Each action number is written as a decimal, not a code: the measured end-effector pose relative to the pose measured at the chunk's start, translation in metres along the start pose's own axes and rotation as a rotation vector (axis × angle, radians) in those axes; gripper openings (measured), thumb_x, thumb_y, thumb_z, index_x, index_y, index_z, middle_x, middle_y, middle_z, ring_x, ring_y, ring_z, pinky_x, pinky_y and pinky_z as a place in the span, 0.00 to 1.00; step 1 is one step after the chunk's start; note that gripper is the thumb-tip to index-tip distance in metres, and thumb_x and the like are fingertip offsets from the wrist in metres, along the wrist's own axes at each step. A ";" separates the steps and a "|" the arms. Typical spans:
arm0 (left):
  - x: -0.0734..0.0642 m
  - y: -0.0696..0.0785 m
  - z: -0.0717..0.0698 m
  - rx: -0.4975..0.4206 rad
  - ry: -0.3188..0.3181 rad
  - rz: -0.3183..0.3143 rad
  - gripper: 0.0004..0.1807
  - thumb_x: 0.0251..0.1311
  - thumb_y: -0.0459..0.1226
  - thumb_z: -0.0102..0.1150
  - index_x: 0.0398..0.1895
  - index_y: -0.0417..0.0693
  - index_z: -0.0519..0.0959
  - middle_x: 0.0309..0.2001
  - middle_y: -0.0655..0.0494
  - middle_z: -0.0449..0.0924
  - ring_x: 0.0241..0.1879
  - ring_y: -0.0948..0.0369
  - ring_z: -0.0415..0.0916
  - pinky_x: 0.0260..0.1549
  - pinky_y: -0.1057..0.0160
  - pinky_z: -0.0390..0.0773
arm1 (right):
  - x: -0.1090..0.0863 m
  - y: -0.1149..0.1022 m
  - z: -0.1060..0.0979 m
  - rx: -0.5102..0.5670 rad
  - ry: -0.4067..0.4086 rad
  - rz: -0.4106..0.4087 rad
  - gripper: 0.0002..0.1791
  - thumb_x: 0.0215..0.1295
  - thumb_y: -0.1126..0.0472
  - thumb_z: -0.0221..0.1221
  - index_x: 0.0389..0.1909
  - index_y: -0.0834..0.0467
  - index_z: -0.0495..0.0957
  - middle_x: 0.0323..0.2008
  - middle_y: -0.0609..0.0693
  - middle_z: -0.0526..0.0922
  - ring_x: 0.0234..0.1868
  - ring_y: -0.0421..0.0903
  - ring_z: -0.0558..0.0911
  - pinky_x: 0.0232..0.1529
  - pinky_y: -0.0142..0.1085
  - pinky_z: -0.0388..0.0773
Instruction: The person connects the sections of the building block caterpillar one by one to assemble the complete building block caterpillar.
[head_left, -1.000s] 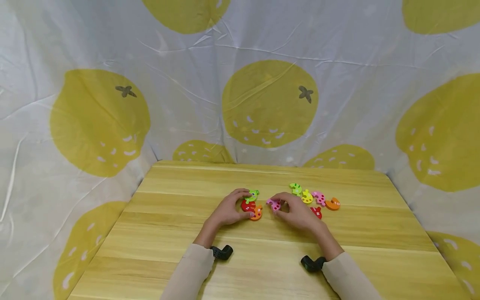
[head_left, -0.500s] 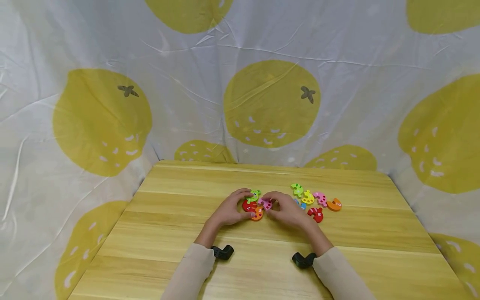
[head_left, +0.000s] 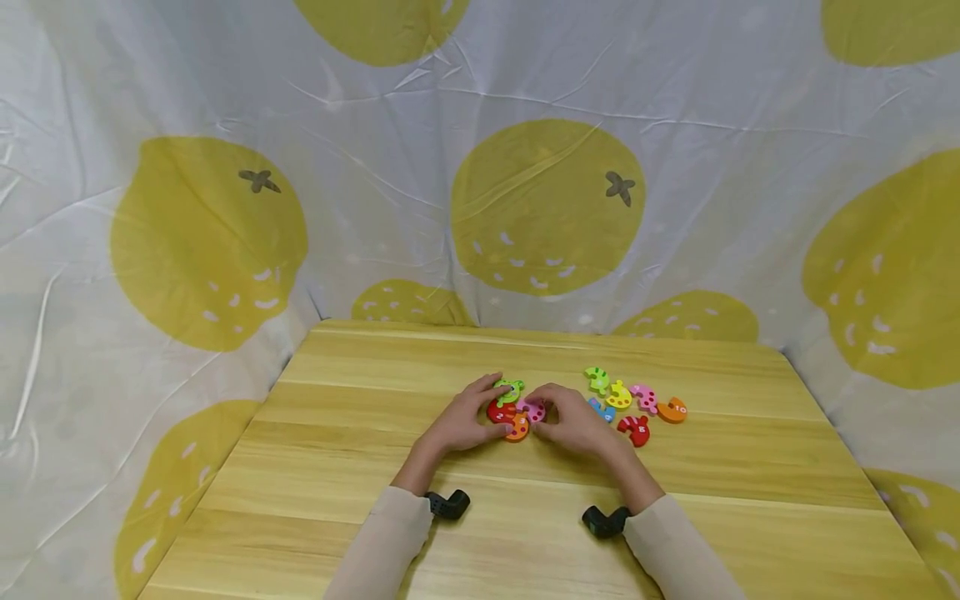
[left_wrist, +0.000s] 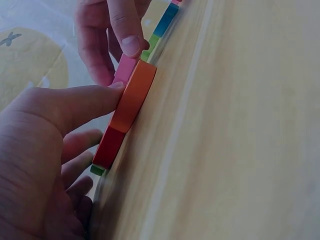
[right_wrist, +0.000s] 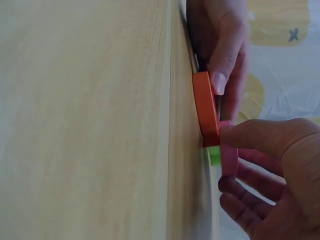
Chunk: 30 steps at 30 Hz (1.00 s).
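My left hand (head_left: pixel 467 417) spans a small cluster of puzzle pieces, its thumb on the orange piece (head_left: pixel 517 431) and a forefinger at the green piece with an eye (head_left: pixel 514 390). Between those two lies a red piece marked 2 (head_left: pixel 499 412). From the other side my right hand (head_left: pixel 576 423) pinches a pink spotted piece (head_left: pixel 536 411) right at the edge of the orange and green ones. In the right wrist view the pink piece (right_wrist: pixel 229 157) sits a little higher off the table than the orange piece (right_wrist: pixel 205 107).
Right of my hands lie more pieces on the wooden table (head_left: pixel 360 367): light green (head_left: pixel 597 379), yellow (head_left: pixel 618 395), pink (head_left: pixel 644 397), blue (head_left: pixel 602 409), red marked 8 (head_left: pixel 636 430) and orange marked 10 (head_left: pixel 672 409). A lemon-patterned cloth (head_left: pixel 375 167) hangs behind.
My right hand has carried the pink piece left to the cluster, uncovering the blue and red pieces behind it. Over the last half second both hands stay nearly still.
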<state>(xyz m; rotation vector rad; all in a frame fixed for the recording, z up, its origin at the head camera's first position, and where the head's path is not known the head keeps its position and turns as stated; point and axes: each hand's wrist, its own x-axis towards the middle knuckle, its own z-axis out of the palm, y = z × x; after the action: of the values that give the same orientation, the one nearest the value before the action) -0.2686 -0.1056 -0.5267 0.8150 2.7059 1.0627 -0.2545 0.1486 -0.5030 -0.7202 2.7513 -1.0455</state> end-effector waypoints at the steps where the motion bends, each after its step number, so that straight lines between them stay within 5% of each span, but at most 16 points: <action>1: 0.000 0.000 0.000 0.003 0.001 -0.001 0.39 0.62 0.52 0.67 0.76 0.56 0.69 0.82 0.54 0.53 0.83 0.48 0.46 0.75 0.35 0.56 | 0.000 0.000 0.000 -0.003 0.001 0.001 0.22 0.65 0.58 0.70 0.60 0.52 0.81 0.56 0.45 0.82 0.47 0.41 0.78 0.53 0.41 0.78; 8: 0.000 0.002 0.000 0.009 0.006 0.000 0.39 0.62 0.52 0.67 0.76 0.56 0.69 0.82 0.54 0.53 0.82 0.47 0.47 0.75 0.34 0.56 | 0.001 0.000 0.002 -0.006 0.010 0.034 0.23 0.62 0.57 0.72 0.58 0.53 0.82 0.52 0.44 0.82 0.42 0.40 0.77 0.46 0.36 0.77; 21: 0.000 0.002 0.001 0.036 0.000 -0.008 0.39 0.62 0.53 0.66 0.76 0.57 0.69 0.82 0.54 0.54 0.82 0.49 0.49 0.75 0.35 0.55 | -0.001 0.000 0.008 0.015 0.017 0.017 0.22 0.61 0.59 0.73 0.56 0.55 0.82 0.53 0.48 0.84 0.47 0.42 0.79 0.51 0.41 0.79; 30: 0.002 0.001 0.003 0.059 0.015 -0.017 0.40 0.60 0.55 0.67 0.76 0.61 0.69 0.81 0.56 0.56 0.80 0.48 0.54 0.73 0.35 0.60 | -0.013 0.007 -0.008 0.049 0.078 0.070 0.21 0.65 0.59 0.69 0.59 0.55 0.82 0.46 0.49 0.81 0.44 0.45 0.76 0.47 0.40 0.77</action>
<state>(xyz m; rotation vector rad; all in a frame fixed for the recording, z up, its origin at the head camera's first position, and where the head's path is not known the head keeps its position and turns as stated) -0.2692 -0.1019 -0.5280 0.7954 2.7633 0.9944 -0.2478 0.1642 -0.5021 -0.5842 2.7824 -1.1454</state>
